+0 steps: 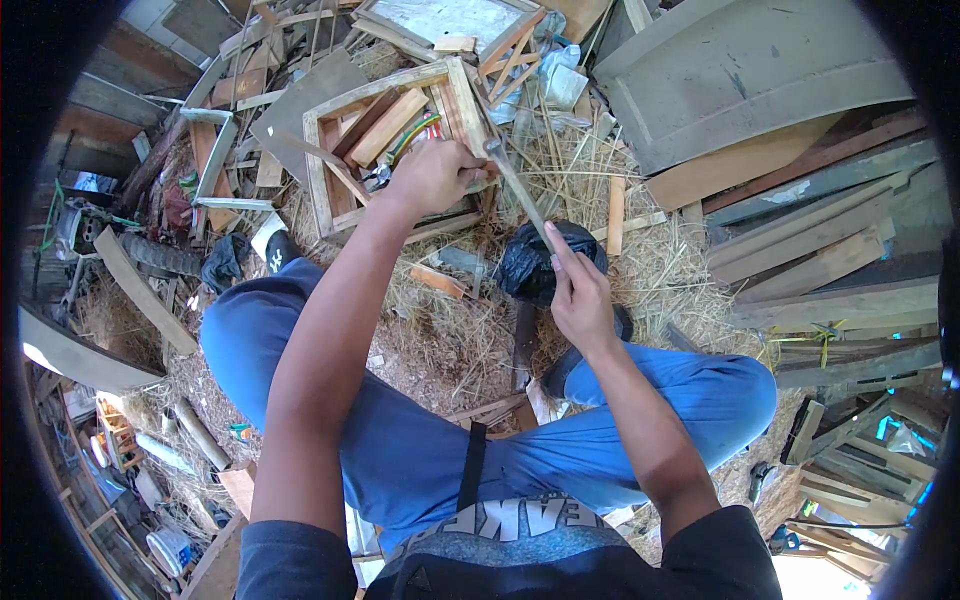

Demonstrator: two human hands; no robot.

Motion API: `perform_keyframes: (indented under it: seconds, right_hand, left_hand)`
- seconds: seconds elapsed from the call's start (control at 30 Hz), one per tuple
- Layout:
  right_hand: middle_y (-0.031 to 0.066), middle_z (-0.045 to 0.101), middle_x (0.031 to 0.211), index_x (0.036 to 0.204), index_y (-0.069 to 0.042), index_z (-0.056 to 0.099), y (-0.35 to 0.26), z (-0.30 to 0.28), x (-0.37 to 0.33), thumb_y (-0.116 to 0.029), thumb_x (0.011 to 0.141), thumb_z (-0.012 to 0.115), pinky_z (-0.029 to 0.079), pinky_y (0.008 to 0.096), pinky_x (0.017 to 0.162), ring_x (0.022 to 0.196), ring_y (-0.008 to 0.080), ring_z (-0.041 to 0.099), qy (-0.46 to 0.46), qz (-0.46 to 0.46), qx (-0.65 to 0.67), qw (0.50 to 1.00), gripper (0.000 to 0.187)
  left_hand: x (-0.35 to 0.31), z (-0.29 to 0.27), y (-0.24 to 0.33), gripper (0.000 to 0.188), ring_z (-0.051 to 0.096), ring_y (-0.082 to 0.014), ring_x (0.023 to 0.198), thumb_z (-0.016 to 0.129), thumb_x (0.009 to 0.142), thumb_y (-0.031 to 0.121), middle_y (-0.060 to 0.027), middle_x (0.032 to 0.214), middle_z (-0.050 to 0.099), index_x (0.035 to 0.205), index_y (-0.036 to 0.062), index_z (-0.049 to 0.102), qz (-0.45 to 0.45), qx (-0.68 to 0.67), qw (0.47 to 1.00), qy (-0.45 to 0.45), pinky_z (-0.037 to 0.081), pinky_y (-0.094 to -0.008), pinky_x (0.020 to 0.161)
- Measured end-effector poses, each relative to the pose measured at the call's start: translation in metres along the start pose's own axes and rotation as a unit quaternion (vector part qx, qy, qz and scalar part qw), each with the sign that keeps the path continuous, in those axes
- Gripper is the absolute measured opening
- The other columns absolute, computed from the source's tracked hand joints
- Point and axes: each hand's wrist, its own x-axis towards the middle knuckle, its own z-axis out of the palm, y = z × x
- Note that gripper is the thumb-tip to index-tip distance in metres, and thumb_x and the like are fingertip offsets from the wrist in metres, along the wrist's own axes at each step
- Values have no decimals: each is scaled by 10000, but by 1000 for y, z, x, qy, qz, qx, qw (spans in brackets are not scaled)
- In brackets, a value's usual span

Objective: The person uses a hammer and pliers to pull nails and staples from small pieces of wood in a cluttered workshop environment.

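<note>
My right hand (580,293) grips the lower end of a long, thin hammer (520,190), its index finger laid along the handle. The hammer slants up and left, and its small grey head lies close to my left fingertips. My left hand (436,178) is closed in a pinch over the right side of a wooden frame (318,185). What those fingers hold is too small to tell. Inside the frame lie wooden blocks (388,127) and a curved green, red and yellow item (413,133), partly hidden by my left hand.
A black plastic bag (535,265) sits between my feet on straw-covered ground. Large grey panels (750,75) and stacked boards (820,250) fill the right side. Scrap wood (215,160) lies around the left, beside a curved plank (140,285). My blue-trousered knees flank the work area.
</note>
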Motion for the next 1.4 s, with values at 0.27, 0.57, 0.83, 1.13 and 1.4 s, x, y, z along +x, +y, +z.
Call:
perform_keyframes:
  seconds: [0.27, 0.57, 0.83, 1.13, 1.4]
  right_hand:
    - [200, 642, 880, 1485, -235, 506, 0, -3, 2, 62, 924, 573, 542, 445, 721, 792, 380, 662, -9, 6, -35, 999, 638]
    - [220, 651, 898, 1484, -235, 508, 6, -3, 2, 11, 961, 557, 532, 459, 739, 816, 396, 664, -18, 20, -34, 999, 580]
    - [256, 678, 1110, 1479, -170, 509, 2, -5, 4, -32, 1010, 519, 532, 416, 838, 978, 405, 688, 2, 41, -3, 999, 490]
    - [270, 677, 1151, 1474, -164, 517, 1, -6, -2, -48, 1022, 513, 528, 384, 866, 1029, 395, 694, -19, 100, 16, 995, 467]
    - [273, 683, 1104, 1474, -169, 519, -1, -3, 1, -44, 1017, 520, 530, 392, 843, 974, 400, 697, -30, 98, 0, 995, 474]
  left_hand:
    - [-1, -2, 5, 230, 684, -361, 984, 661, 884, 138, -149, 1060, 728, 1084, 78, 756, -26, 23, 999, -29, 541, -429, 879]
    - [0, -2, 3, 245, 690, -355, 964, 668, 885, 157, -146, 1042, 731, 1108, 111, 757, -19, 23, 999, -31, 545, -433, 875]
    - [-10, 10, 19, 202, 682, -359, 937, 665, 911, 170, -116, 1044, 731, 1081, 149, 773, -13, -34, 998, 51, 543, -453, 844]
    - [-21, 52, 3, 296, 585, -302, 1008, 709, 836, 89, -20, 1120, 685, 1119, 156, 764, 42, 35, 974, 222, 507, -426, 905]
    - [-23, 57, -5, 405, 543, -277, 1078, 675, 820, 55, 3, 1125, 622, 1206, 168, 726, 73, 91, 970, 213, 459, -448, 907]
